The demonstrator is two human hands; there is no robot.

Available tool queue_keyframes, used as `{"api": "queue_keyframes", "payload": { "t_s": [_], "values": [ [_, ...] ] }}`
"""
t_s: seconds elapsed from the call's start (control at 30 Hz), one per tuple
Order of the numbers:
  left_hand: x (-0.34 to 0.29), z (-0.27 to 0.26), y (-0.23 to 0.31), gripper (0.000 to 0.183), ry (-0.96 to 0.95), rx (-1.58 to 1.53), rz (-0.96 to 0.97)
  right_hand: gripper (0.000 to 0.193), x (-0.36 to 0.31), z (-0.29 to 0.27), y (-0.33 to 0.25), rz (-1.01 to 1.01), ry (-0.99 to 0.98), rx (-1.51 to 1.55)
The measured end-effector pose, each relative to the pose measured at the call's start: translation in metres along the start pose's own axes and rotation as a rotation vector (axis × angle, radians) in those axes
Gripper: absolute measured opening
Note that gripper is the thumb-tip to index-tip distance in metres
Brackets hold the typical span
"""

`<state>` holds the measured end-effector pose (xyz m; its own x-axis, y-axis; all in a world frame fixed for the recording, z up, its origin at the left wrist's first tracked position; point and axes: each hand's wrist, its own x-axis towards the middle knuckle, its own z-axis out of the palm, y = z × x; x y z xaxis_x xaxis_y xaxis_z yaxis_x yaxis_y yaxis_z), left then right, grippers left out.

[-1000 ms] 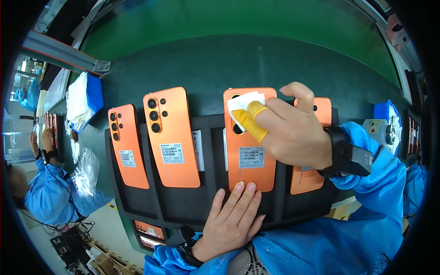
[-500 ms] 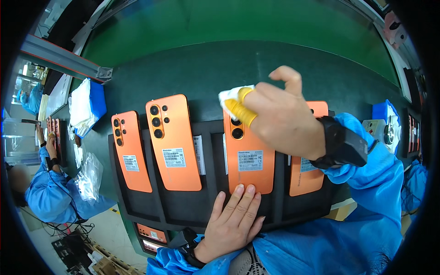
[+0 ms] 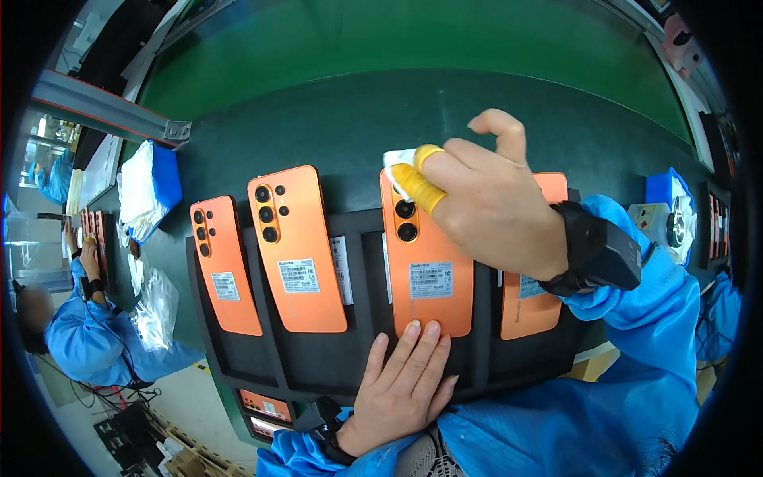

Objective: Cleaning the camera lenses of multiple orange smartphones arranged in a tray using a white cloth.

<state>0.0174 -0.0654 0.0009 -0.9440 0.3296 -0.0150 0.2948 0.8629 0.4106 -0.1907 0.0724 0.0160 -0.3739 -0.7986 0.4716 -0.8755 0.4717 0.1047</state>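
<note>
Right hand (image 3: 497, 211) has two yellow-sleeved fingers (image 3: 420, 189) clamped on a folded wipe, at the camera end of the phone; thumb hidden, so can't tell the full grip. Left hand (image 3: 401, 393) is flat, fingers nearly together, tips on that phone's near edge, bracing rather than gripping. Biggest first: green bench (image 3: 342, 119) runs beyond both hands. Black tray (image 3: 310, 358) sits on it, just ahead of the left hand and partly under the right. Phone (image 3: 429, 314) being worked lies back-up between the hands, far end past the tray's far edge, right hand covering its upper right. Two more orange phones ( (image 3: 300, 230), (image 3: 230, 270)) lie left of both hands, same pose; a fourth (image 3: 528, 322) is partly under the right hand. Blue bin (image 3: 165, 183) with white cloths is well left of the right hand. Wipe (image 3: 395, 159) pokes out past the yellow fingertips, over the phone's far left corner. Pale label (image 3: 431, 280) is bare, just nearer than the right hand. Smallest: two lenses (image 3: 407, 231) show just below the fingers. Step in hand reads as wiping the camera end. Next move calls for light, even pressure around the lens rims, left hand steady, label untouched.
</note>
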Motion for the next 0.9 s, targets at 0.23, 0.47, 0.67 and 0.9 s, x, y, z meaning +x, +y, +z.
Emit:
{"api": "queue_keyframes", "payload": {
  "t_s": [0.23,0.47,0.67,0.9],
  "values": [
    [0.001,0.003,-0.001,0.053,0.017,-0.012,0.017,0.003,-0.034,-0.005,-0.027,0.106,-0.032,-0.096],
    [-0.002,0.0,-0.004,0.053,0.023,-0.012,0.02,0.004,-0.036,-0.008,-0.018,0.086,0.008,-0.12],
    [0.002,0.001,0.0,0.053,0.02,-0.008,0.014,0.006,-0.003,0.0,0.009,0.094,0.11,-0.104],
    [0.0,-0.001,-0.002,0.052,0.059,-0.051,0.016,0.008,-0.01,-0.015,0.005,0.163,-0.052,-0.084]
  ]
}}
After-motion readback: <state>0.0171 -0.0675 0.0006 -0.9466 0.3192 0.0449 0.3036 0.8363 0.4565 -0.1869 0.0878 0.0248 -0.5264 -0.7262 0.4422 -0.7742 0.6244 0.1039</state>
